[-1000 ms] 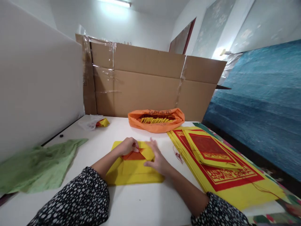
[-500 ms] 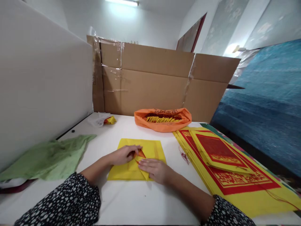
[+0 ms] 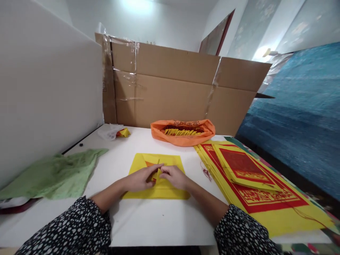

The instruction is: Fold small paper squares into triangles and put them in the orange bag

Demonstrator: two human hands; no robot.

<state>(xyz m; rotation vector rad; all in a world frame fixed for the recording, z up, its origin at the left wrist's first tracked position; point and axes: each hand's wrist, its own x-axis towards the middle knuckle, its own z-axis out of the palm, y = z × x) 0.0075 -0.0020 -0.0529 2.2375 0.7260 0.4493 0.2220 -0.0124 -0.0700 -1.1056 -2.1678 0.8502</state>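
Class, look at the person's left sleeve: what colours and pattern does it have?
Left sleeve: black with whitish spots of varied sizes, best seen in the head view.

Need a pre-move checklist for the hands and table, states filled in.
1. Left hand and right hand both at the folded piece: ok.
2. Firm grip on it: cannot tell, fingers hide the contact.
3. Fold edges lined up: cannot tell, partly covered.
4. Yellow sheet under the hands: ok.
5. Green cloth apart from the yellow sheet: ok, off to the left.
6. Orange bag mouth open: ok.
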